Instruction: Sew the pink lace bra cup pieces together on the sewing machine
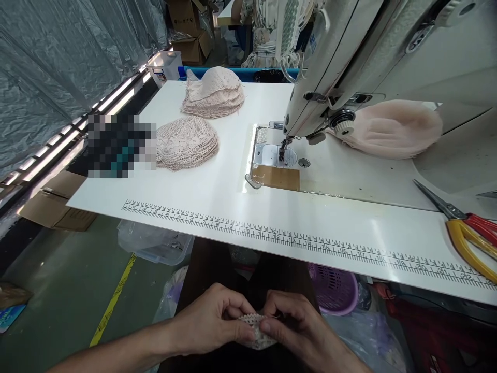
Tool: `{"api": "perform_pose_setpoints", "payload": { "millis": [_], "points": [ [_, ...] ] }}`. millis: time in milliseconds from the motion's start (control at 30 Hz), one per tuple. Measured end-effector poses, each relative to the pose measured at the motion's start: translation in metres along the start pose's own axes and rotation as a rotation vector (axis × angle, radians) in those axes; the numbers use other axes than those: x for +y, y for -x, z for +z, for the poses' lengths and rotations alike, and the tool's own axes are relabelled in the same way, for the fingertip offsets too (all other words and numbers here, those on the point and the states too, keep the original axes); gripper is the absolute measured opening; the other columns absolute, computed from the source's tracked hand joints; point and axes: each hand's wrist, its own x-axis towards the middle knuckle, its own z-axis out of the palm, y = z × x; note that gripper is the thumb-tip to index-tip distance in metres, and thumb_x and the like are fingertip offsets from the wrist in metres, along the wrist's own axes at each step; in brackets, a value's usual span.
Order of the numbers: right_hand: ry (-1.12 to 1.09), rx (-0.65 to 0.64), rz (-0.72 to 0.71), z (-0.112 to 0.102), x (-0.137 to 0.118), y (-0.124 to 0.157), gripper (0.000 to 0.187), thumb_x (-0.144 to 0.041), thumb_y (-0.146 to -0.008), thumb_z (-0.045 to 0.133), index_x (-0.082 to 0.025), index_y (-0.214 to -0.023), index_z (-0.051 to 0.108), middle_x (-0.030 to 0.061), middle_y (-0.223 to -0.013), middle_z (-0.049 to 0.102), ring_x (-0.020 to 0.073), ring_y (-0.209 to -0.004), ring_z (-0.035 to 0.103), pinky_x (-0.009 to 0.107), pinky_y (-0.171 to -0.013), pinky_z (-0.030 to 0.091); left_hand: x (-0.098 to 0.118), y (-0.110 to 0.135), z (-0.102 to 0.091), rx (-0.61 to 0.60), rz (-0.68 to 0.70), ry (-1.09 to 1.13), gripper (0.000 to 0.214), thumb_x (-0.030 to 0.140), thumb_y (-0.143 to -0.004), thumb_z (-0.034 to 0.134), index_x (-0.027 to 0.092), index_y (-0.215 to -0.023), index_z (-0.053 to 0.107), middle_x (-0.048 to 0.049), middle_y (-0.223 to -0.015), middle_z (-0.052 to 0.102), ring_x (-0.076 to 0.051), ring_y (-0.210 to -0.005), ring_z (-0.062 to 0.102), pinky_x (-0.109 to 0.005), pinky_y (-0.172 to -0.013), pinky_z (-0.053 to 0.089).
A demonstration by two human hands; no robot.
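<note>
Holding a small pale lace piece (257,334) between them, the two hands were found low over the person's dark-clothed lap, in front of the near edge of the white surface (229,199). The left hand (217,321) had the piece pinched between thumb and fingers at its left side; the right hand (295,324) gripped the opposite side in the same manner, its thumb pressed on the lace. The fingertips of both were close together, and much of the piece was covered by them.

Directly ahead of the hands, a printed ruler scale (275,235) ran along the near edge of the surface. Beyond it and slightly to their right stood a sewing machine (349,52), its presser foot (282,152) over a metal plate. A pink padded piece (392,129) lay farther right, behind the machine head. Scissors (468,230) with red and yellow handles rested well to the right of the hands.

Ahead and to the left of the hands, a fanned stack of lace pieces (188,142) was noted, with a second stack (213,93) just behind it. Below surface level, a purple basket (336,290) stood near the right hand and a clear plastic tub (155,243) lay ahead and left of the left hand.
</note>
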Motion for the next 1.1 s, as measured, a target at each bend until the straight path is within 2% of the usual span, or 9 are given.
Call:
{"api": "perform_pose_setpoints", "payload": {
  "millis": [167,333,500,633,733,933,1100],
  "points": [
    [0.006,-0.022,0.004,-0.001,-0.002,0.001,0.031,-0.043,-0.09,0.055,-0.019,-0.07,0.057,-0.0023,-0.067,0.053,0.0127,-0.065,0.05,0.023,-0.06,0.036,-0.002,-0.001,0.0,0.026,-0.001,-0.051,0.022,0.034,-0.072,0.071,0.013,-0.078,0.074,0.0017,-0.053,0.055,-0.008,-0.049,0.04,-0.02,-0.051,0.031],
    [0.045,-0.029,0.008,0.001,-0.002,0.0,0.02,-0.034,-0.082,0.067,-0.019,-0.073,0.056,-0.0041,-0.068,0.052,0.0119,-0.066,0.048,0.022,-0.06,0.034,-0.003,0.0,0.0,0.043,-0.037,-0.019,0.025,0.035,-0.072,0.07,0.01,-0.073,0.07,0.0014,-0.053,0.054,-0.006,-0.047,0.038,-0.019,-0.047,0.027],
    [-0.027,-0.03,-0.006,0.001,-0.005,-0.002,0.024,-0.033,-0.087,0.059,-0.018,-0.069,0.056,-0.003,-0.067,0.052,0.012,-0.065,0.048,0.022,-0.059,0.035,0.001,-0.001,0.002,0.04,-0.013,0.041,0.031,0.04,-0.074,0.07,0.009,-0.071,0.066,0.0012,-0.056,0.053,-0.007,-0.051,0.039,-0.019,-0.049,0.028],
    [-0.046,-0.023,0.012,0.0,-0.005,-0.002,0.024,-0.034,-0.087,0.058,-0.018,-0.07,0.057,-0.0024,-0.067,0.053,0.0127,-0.066,0.048,0.023,-0.06,0.035,0.005,-0.002,0.005,0.032,-0.007,0.088,0.028,0.037,-0.075,0.072,0.012,-0.085,0.065,0.0065,-0.052,0.048,-0.006,-0.05,0.038,-0.018,-0.053,0.032],
    [-0.01,0.01,0.036,-0.001,-0.003,-0.001,0.024,-0.036,-0.087,0.058,-0.018,-0.072,0.058,-0.0025,-0.068,0.052,0.0133,-0.068,0.049,0.023,-0.062,0.036,0.007,-0.003,0.007,0.042,-0.036,0.059,0.032,0.036,-0.075,0.072,0.013,-0.096,0.065,0.0094,-0.048,0.042,-0.005,-0.047,0.032,-0.018,-0.051,0.029],
    [-0.007,0.01,0.043,-0.007,-0.002,0.006,0.029,-0.039,-0.089,0.054,-0.018,-0.069,0.057,-0.0027,-0.065,0.051,0.0123,-0.064,0.047,0.022,-0.058,0.035,0.008,-0.006,0.01,0.046,-0.008,0.036,0.027,0.038,-0.073,0.071,0.011,-0.079,0.074,0.0026,-0.054,0.052,-0.007,-0.051,0.038,-0.019,-0.051,0.029],
    [0.014,-0.004,0.06,-0.009,0.006,0.009,0.032,-0.043,-0.089,0.054,-0.018,-0.069,0.057,-0.0038,-0.062,0.047,0.011,-0.061,0.043,0.021,-0.054,0.032,0.013,-0.01,0.011,0.036,-0.087,0.102,0.027,0.038,-0.065,0.077,0.013,-0.075,0.077,0.0019,-0.052,0.055,-0.007,-0.05,0.039,-0.019,-0.051,0.031]
  ]
}}
